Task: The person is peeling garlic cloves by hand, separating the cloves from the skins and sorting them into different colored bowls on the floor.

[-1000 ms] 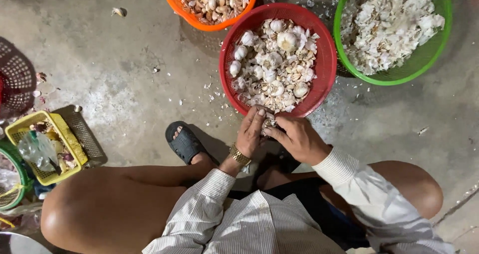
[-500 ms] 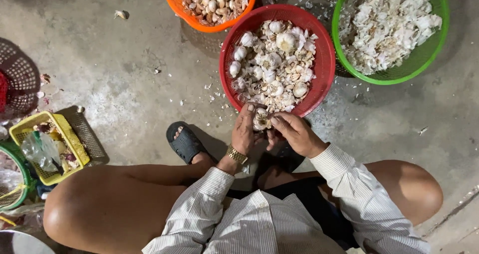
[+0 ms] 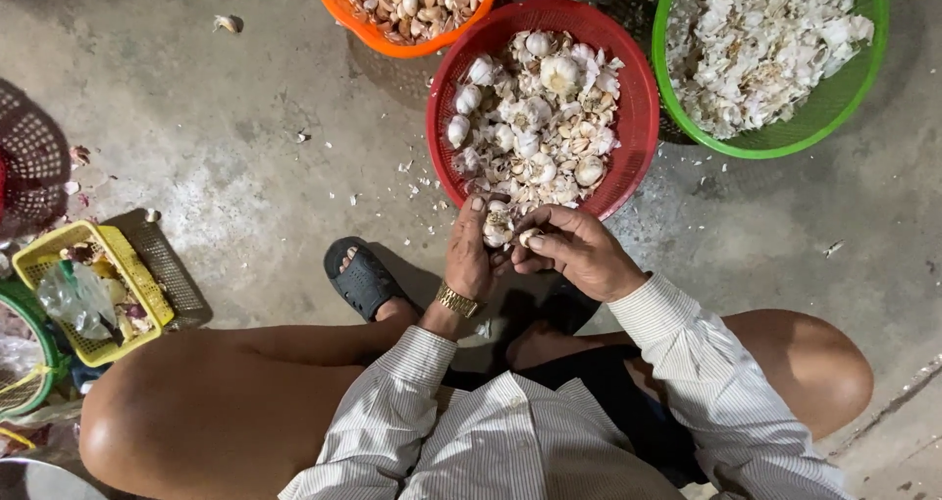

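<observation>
Gripping a papery white garlic bulb [image 3: 497, 229] between our left hand [image 3: 471, 255] and right hand [image 3: 574, 253], fingers curled tight, we hold it just below the round red plastic basket [image 3: 638, 107]. Knobbly bulbs and flaky skins fill that basket.

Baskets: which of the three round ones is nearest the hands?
The red basket: its near rim sits just above both hands, left hand and right hand. The orange basket and green basket lie farther off.
</observation>
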